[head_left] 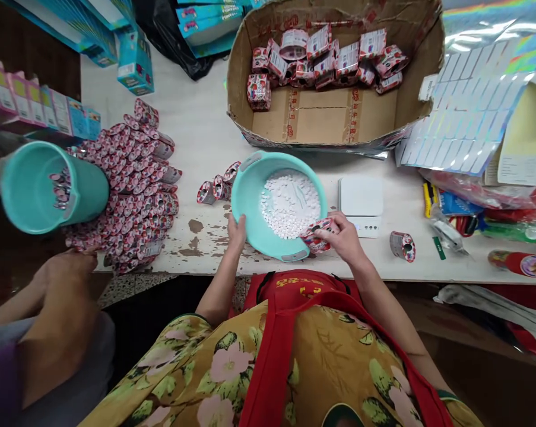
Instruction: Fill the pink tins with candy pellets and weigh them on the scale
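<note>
While our left hand touches the side of the basin, grip unclear, our right hand pinches a small box, fingers closed, at its near-right rim; if basin tips or box slips, white pellets could spill

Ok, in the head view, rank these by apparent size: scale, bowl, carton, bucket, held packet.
Largest to smallest:
1. carton
2. bowl and bucket, too alike to rank
3. scale
4. held packet
</note>
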### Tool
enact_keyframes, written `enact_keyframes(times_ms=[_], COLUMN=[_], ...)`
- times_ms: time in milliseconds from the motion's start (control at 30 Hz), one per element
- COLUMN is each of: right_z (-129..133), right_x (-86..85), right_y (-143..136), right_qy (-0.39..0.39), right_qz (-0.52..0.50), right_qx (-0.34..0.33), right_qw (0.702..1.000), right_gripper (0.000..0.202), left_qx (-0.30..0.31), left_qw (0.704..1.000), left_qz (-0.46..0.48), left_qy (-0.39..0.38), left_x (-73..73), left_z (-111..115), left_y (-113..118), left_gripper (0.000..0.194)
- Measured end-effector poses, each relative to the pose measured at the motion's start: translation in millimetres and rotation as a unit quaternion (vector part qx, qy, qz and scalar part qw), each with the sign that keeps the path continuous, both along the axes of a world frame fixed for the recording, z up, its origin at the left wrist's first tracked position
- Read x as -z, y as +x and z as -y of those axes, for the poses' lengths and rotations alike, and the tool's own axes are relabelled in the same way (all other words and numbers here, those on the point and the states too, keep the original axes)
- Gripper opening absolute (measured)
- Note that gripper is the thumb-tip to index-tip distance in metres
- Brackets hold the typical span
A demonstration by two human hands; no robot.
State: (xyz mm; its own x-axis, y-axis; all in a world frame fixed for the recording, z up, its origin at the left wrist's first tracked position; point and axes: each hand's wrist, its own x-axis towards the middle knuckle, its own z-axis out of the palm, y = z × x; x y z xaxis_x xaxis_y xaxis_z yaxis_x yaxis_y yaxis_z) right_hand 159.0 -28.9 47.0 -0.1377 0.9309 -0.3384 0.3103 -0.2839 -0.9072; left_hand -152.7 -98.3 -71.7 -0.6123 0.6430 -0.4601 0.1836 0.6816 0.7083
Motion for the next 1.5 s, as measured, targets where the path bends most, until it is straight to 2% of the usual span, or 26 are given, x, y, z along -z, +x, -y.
enact_keyframes(times_ms=[67, 200, 367, 500, 633, 733, 800, 867, 933, 1000, 1067, 1133, 1233, 1300, 1333, 1433, 1467, 1500], right_z=[6.1, 14.4, 13.0, 6.9, -3.6, -15.4, -22.5, -27.1, -28.9, -28.3, -25.9, -22.6, -17.7, -14.9, -13.7, -10.0, -8.5, -6.9], right_x=[-7.6, -4.2, 9.9, 11.7, 17.9, 27.0, 31.9, 34.2, 33.7, 31.2, 28.2, 26.5, 25.9, 24.0, 21.8, 10.9, 7.0, 3.6], right_y=[11.7, 41.9, 32.0, 40.6, 50.1, 46.9, 45.0, 44.2, 43.3, 41.3, 38.6, 36.4, 34.8, 33.5, 32.0, 23.3, 19.2, 15.0], right_qy=[0.029, 0.025, 0.038, 0.033, 0.019, -0.012, -0.036, -0.05, -0.049, -0.034, -0.01, 0.009, 0.02, 0.021, 0.021, 0.021, 0.023, 0.027], right_qz=[0.034, 0.067, 0.031, 0.039, 0.033, 0.0, -0.017, -0.028, -0.031, -0.021, -0.002, 0.014, 0.022, 0.023, 0.023, 0.024, 0.028, 0.034], right_qx=[-0.014, 0.038, -0.039, 0.014, -0.015, 0.016, 0.028, 0.029, 0.026, 0.023, 0.021, 0.022, 0.032, 0.033, 0.032, 0.029, 0.029, 0.031], right_qw=[0.999, 0.997, 0.998, 0.999, 0.999, 1.0, 0.999, 0.998, 0.998, 0.999, 1.0, 1.0, 0.999, 0.999, 0.999, 0.999, 0.999, 0.999], right_gripper=[0.042, 0.037, 0.036, 0.037, 0.038, 0.042, 0.044, 0.046, 0.047, 0.046, 0.044, 0.042, 0.039, 0.038, 0.038, 0.036, 0.035, 0.035], left_qx=[-0.026, 0.034, -0.039, 0.018, 0.009, 0.045, 0.068, 0.124, 0.27, 0.466, 0.614, 0.685, 0.72, 0.716, 0.694, 0.539, 0.487, 0.452], left_qw=[0.999, 0.997, 0.998, 0.999, 0.999, 0.998, 0.99, 0.967, 0.928, 0.855, 0.761, 0.698, 0.664, 0.673, 0.697, 0.818, 0.846, 0.862], left_qz=[0.012, -0.009, -0.04, -0.015, -0.032, -0.04, -0.12, -0.222, -0.254, -0.209, -0.165, -0.161, -0.166, -0.147, -0.145, -0.197, -0.217, -0.23], left_qy=[0.022, 0.07, 0.036, 0.032, 0.014, -0.021, -0.04, -0.023, 0.034, 0.094, 0.13, 0.136, 0.116, 0.109, 0.104, 0.051, 0.019, -0.013], left_x=[-0.6, -8.4, -6.5, -2.6, -3.8, -13.7, -24.4, -34.2, -39.3, -37.7, -31.1, -22.7, -14.4, -13.5, -13.6, -12.8, -11.7, -10.7], left_z=[9.3, 19.5, 24.0, 17.8, 16.2, 14.9, 7.7, -7.1, -27.2, -45.8, -55.5, -53.8, -40.2, -35.3, -35.9, -46.2, -49.9, -52.3], left_y=[12.1, 25.1, 10.6, 21.9, 28.2, 25.3, 30.4, 47.2, 75.0, 106.5, 130.5, 137.9, 115.3, 89.0, 76.4, 52.1, 49.7, 50.1], left_gripper=[0.034, 0.032, 0.03, 0.029, 0.029, 0.039, 0.048, 0.052, 0.047, 0.039, 0.034, 0.034, 0.032, 0.03, 0.03, 0.037, 0.041, 0.046])
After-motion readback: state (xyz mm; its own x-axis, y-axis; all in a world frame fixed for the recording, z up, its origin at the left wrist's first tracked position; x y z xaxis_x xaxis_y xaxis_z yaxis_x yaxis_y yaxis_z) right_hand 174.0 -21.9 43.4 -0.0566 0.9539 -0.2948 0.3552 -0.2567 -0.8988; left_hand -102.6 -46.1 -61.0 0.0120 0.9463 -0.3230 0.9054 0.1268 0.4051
